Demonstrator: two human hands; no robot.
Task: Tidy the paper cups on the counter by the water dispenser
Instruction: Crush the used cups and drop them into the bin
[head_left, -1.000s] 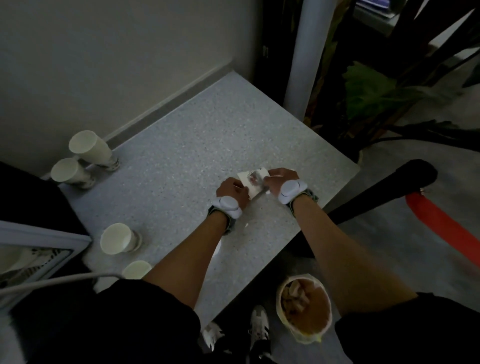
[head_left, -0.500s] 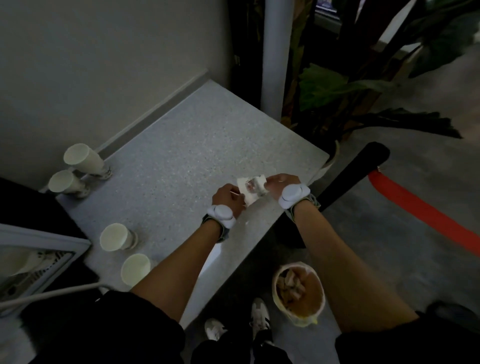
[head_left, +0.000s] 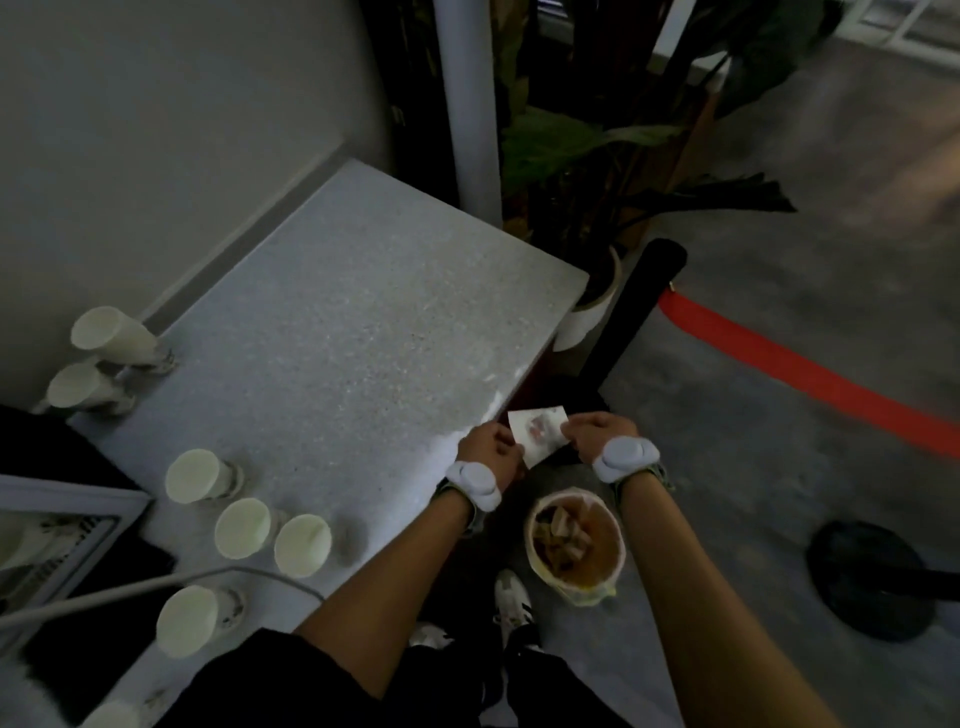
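Note:
Both my hands pinch one flattened white paper piece with red marks (head_left: 538, 432), held just past the counter's front right edge, above the floor. My left hand (head_left: 487, 448) grips its left side and my right hand (head_left: 597, 436) its right side. Several upright white paper cups stand on the grey speckled counter (head_left: 363, 322): two at the back left by the wall (head_left: 111, 335) (head_left: 83, 389), and a loose group near the front left (head_left: 200, 475) (head_left: 244, 527) (head_left: 304, 545) (head_left: 189, 621).
A lined waste bin (head_left: 574, 548) holding paper scraps stands on the floor right below my hands. A white appliance (head_left: 57, 525) with a cable sits at the left. A pillar (head_left: 467, 98), a potted plant (head_left: 566, 150), a black post (head_left: 636, 312) and red tape (head_left: 810, 374) lie beyond.
My hands have carried the paper piece from over the counter top to beyond its front edge, above the bin. The view shifted, so more cups show at the front left.

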